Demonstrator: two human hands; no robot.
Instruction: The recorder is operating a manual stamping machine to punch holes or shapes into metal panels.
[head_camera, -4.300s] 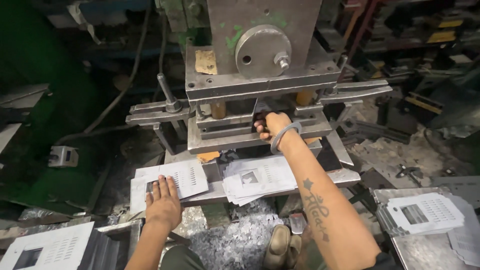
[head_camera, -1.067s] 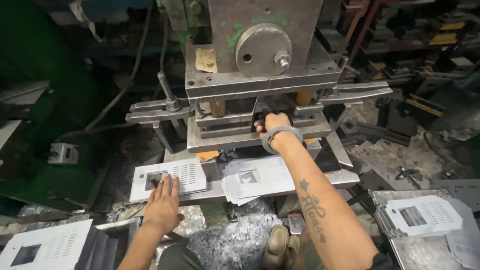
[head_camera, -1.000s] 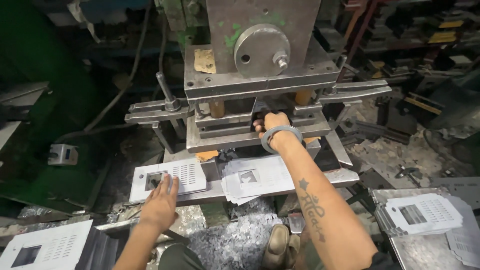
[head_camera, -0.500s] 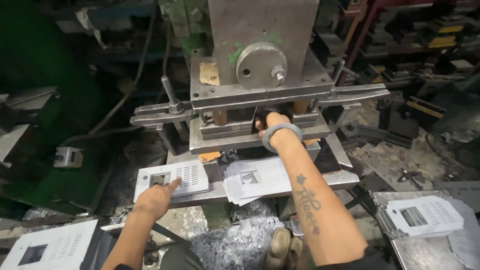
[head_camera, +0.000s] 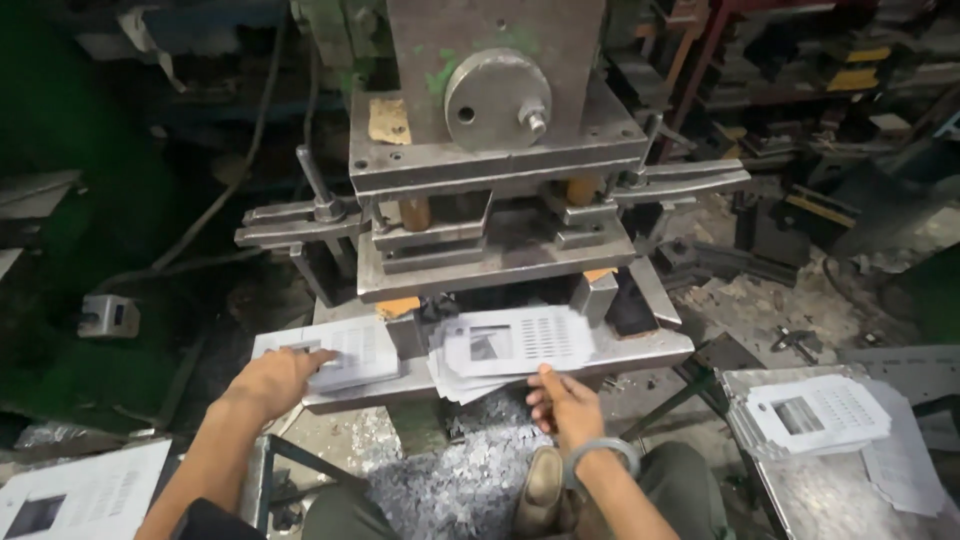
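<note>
A heavy grey punch press (head_camera: 495, 130) stands in front of me, its die gap (head_camera: 500, 250) with no hand in it. On the press table lie two stacks of thin white punched sheets. My left hand (head_camera: 275, 380) rests flat on the left stack (head_camera: 345, 345), fingers spread over the top sheet. My right hand (head_camera: 565, 405), with a metal bangle on the wrist, sits just below the middle stack (head_camera: 515, 345). Its thumb touches the stack's front edge and nothing is gripped.
Another stack of punched sheets (head_camera: 815, 415) lies on a metal tray at the right. A single sheet (head_camera: 80, 490) lies at bottom left. Shiny punching scrap (head_camera: 450, 480) is heaped under the table beside my shoe (head_camera: 540, 490). Clamp arms (head_camera: 290, 225) stick out on both sides of the press.
My right hand has come out of the die gap and dropped to the front of the middle stack. My left hand moved up onto the left stack.
</note>
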